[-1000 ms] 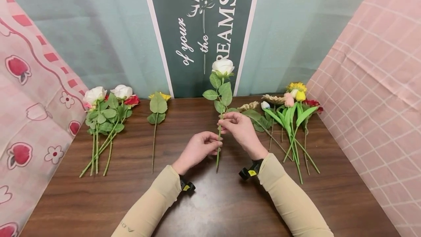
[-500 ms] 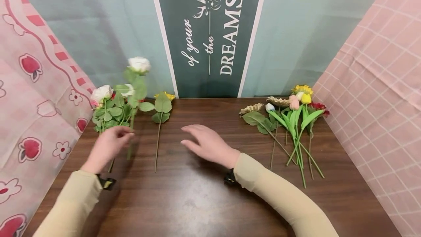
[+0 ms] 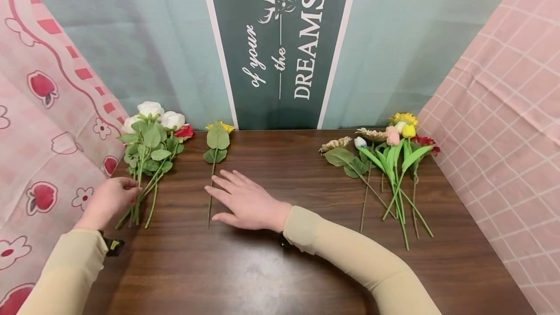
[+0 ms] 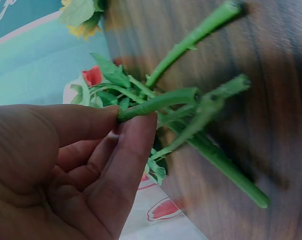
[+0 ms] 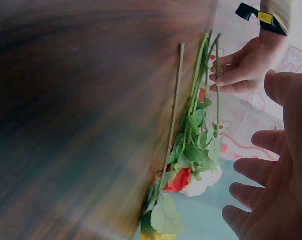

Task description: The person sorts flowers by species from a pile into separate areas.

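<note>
At the left side, my left hand (image 3: 107, 202) pinches the green stem of a white rose (image 3: 150, 110) between thumb and fingers. That rose is over a bunch of other white roses and a red flower (image 3: 184, 131). In the left wrist view the pinched stem (image 4: 163, 101) crosses above several other stems. My right hand (image 3: 249, 203) has its fingers spread and holds nothing. It hovers palm down, its fingertips over the stem of a single sunflower (image 3: 220, 135) lying on the wooden table (image 3: 280, 276).
On the right lie tulips (image 3: 392, 136), another sunflower (image 3: 404, 118), beige flowers (image 3: 335, 145) and a dark red flower (image 3: 425, 143), their stems crossed. A green curtain (image 3: 166, 52) hangs behind; patterned pink cloths (image 3: 490, 125) flank the table.
The white rose has gone from the middle to the left bunch in my left hand. My right hand has let go of its stem and moved left to the single sunflower.
</note>
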Motion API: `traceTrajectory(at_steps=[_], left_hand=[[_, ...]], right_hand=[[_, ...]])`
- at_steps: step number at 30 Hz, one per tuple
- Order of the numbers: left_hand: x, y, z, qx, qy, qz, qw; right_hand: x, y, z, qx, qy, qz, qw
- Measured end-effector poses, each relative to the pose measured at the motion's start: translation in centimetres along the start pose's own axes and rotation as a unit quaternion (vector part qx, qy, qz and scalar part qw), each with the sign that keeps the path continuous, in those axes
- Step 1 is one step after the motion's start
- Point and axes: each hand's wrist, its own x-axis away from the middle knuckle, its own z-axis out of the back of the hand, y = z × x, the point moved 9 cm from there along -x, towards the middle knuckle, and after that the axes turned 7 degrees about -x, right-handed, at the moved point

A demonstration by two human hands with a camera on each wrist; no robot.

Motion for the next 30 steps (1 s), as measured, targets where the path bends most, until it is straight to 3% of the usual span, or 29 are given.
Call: traceTrajectory(at_steps=[11, 17, 20, 24, 27, 30], left_hand=[[0.0, 0.5, 0.0, -0.061, 0.048, -0.033, 0.9964], [-0.2, 2.5, 0.6, -0.076, 0.082, -0.054, 0.9923], [-0.2, 4.7, 0.6, -0.077, 0.104, -0.085, 0.9880], [0.1, 9.4, -0.2, -0.077, 0.122, -0.157, 0.9771], [0.3, 13.8, -1.5, -0.094, 0.123, -0.230, 0.9607], [0.6, 18.4, -3.5, -0.119, 0.113, -0.300, 0.9398]], right_hand=[[1.5, 1.9, -0.6, -0.005, -0.022, -0.029, 0.999], [2.7, 4.1, -0.1, -0.012, -0.017, -0.062, 0.998], [3.6, 5.7, 0.3, -0.015, -0.005, -0.082, 0.996], [5.2, 8.4, 1.4, -0.029, 0.029, -0.112, 0.993], [7.2, 11.0, 2.8, -0.047, 0.074, -0.146, 0.985], [10.2, 14.1, 4.8, -0.074, 0.131, -0.193, 0.969]])
